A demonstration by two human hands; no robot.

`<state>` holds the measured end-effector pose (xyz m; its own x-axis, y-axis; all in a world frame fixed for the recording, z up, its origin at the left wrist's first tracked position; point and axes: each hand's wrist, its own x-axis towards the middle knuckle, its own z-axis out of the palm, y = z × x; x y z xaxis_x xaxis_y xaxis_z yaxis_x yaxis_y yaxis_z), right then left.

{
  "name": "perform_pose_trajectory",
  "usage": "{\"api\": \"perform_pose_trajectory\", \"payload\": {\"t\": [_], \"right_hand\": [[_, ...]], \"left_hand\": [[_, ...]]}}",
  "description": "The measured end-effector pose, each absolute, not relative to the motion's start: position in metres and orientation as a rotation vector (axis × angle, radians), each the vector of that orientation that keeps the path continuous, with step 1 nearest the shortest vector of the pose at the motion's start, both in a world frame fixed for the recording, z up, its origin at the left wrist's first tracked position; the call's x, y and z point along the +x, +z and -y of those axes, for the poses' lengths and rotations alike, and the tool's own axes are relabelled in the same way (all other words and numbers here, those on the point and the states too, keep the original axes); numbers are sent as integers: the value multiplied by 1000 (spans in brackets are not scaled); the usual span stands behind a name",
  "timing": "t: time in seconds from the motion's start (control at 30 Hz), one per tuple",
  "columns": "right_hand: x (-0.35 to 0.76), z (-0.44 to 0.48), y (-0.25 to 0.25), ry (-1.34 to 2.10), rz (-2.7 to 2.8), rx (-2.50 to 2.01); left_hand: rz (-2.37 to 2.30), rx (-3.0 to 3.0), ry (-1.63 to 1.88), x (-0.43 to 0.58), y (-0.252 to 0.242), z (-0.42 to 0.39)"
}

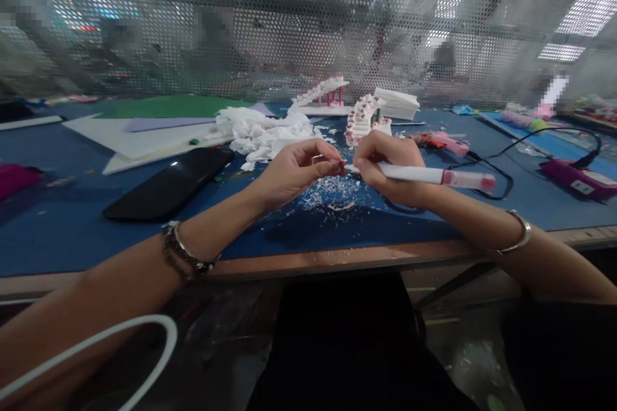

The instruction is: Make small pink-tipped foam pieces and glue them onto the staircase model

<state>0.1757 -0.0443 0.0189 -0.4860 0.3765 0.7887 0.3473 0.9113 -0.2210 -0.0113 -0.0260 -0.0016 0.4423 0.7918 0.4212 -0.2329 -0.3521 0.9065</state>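
Observation:
Between its fingertips my left hand (pixel 301 170) pinches a tiny reddish piece (pixel 342 167). My right hand (pixel 390 167) is closed around a white marker (pixel 414 174) with a pink band and a clear pinkish end. The marker's tip meets or nearly touches the small piece; the exact contact is too small to tell. Below both hands, white shavings (pixel 337 196) lie scattered on the blue mat. Just behind the hands stands a small curved white staircase model (pixel 360 117) with reddish marks on its steps.
A black phone (pixel 171 185) lies left, near crumpled white tissue (pixel 265 128) and white sheets (pixel 144 135). Behind stands another stair model (pixel 322 93). At right are a pink tool (pixel 453 144), a black cable (pixel 511 186) and a purple box (pixel 581 178). A perforated metal screen (pixel 299 32) rises behind.

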Motion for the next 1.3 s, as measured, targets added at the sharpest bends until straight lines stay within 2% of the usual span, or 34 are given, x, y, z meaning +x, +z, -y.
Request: {"api": "perform_pose_trajectory", "payload": {"t": [1.3], "right_hand": [[175,41,14,-37,2097,-505]], "left_hand": [[-563,1499,1147,-11,1,29]]}}
